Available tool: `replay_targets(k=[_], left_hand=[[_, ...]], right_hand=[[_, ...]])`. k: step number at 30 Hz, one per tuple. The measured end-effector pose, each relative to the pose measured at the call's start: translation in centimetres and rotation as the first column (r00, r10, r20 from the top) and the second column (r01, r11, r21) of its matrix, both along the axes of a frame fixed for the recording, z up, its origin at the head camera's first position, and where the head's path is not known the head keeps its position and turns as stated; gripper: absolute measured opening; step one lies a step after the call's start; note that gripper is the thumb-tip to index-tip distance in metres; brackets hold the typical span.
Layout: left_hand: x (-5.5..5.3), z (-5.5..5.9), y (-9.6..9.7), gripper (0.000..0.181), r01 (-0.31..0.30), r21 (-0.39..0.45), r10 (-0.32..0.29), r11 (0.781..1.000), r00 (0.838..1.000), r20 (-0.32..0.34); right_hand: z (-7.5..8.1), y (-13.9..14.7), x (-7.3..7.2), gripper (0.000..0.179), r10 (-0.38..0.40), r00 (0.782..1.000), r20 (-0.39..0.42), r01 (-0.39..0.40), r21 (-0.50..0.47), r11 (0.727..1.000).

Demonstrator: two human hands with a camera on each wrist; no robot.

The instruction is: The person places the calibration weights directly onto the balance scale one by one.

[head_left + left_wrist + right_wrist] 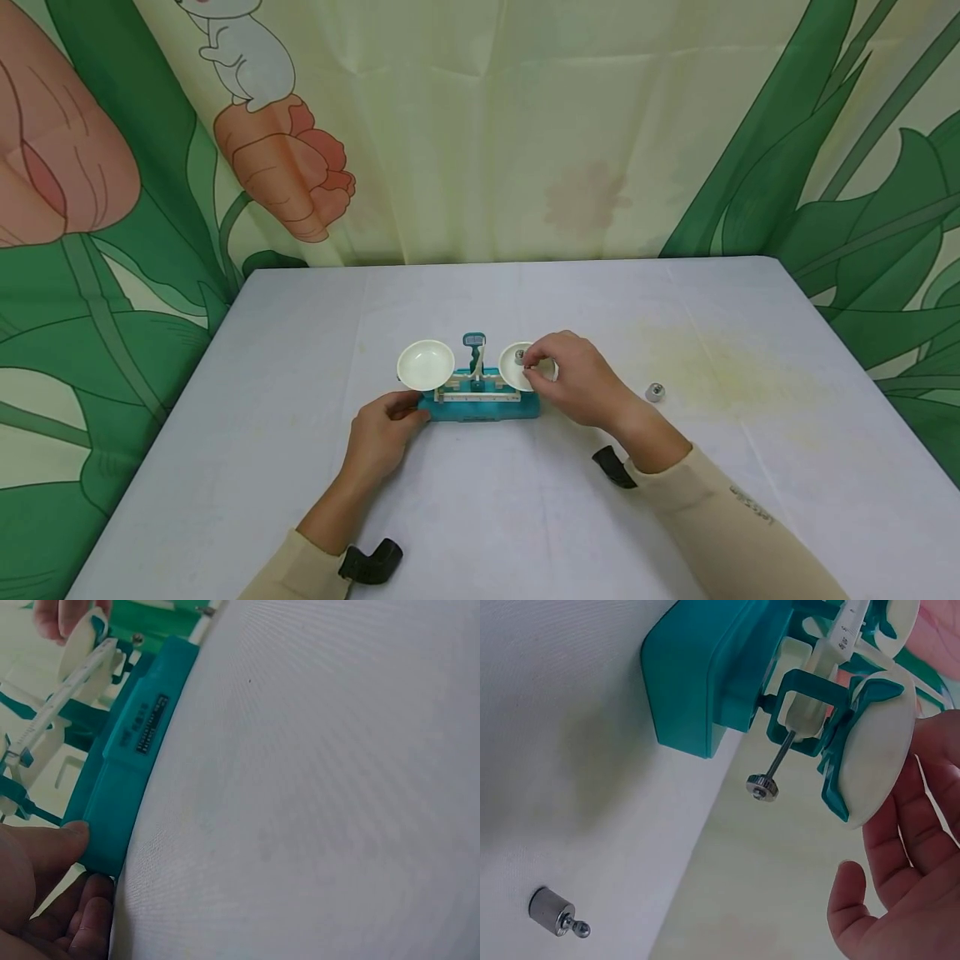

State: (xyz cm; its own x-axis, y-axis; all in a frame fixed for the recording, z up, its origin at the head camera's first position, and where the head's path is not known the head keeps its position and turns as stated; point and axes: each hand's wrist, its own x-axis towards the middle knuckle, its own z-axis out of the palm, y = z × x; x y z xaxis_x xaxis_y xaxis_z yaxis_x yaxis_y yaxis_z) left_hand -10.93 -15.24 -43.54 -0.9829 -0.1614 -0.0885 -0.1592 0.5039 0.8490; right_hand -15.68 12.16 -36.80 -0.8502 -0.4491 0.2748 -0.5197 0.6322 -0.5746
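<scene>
A small teal balance scale [480,408] with two white pans stands on the table. My left hand [381,437] grips the left end of its base; in the left wrist view the thumb [73,838] lies on the teal edge with the other fingers curled at the end. Over the right pan [512,377], my right hand [573,375] has its thumb and index finger together at a small metal weight [520,357]. The left pan [425,365] holds nothing visible. In the right wrist view, the pan hides the right fingertips.
To the right of the scale a knobbed metal weight [656,392] is on the white-covered table [225,467]. An adjusting nut [763,788] sticks out from the beam's right end. Behind the table hangs a printed curtain [480,133].
</scene>
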Motion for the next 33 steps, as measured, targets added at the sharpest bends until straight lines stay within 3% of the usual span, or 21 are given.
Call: replay_targets(k=[18, 33], left_hand=[[0.1, 0.1, 0.0, 0.036, -0.001, -0.003, 0.001, 1.0, 1.0, -0.002], [0.1, 0.1, 0.0, 0.036, 0.002, 0.0, -0.002, 1.0, 1.0, -0.01]], right_hand=[[0.7, -0.9, -0.2, 0.006, 0.023, 0.998, -0.051, -0.015, 0.155, 0.988], [0.8, -1.3, -0.4, 0.011, 0.05, 0.995, -0.088, -0.036, 0.158, 0.987]])
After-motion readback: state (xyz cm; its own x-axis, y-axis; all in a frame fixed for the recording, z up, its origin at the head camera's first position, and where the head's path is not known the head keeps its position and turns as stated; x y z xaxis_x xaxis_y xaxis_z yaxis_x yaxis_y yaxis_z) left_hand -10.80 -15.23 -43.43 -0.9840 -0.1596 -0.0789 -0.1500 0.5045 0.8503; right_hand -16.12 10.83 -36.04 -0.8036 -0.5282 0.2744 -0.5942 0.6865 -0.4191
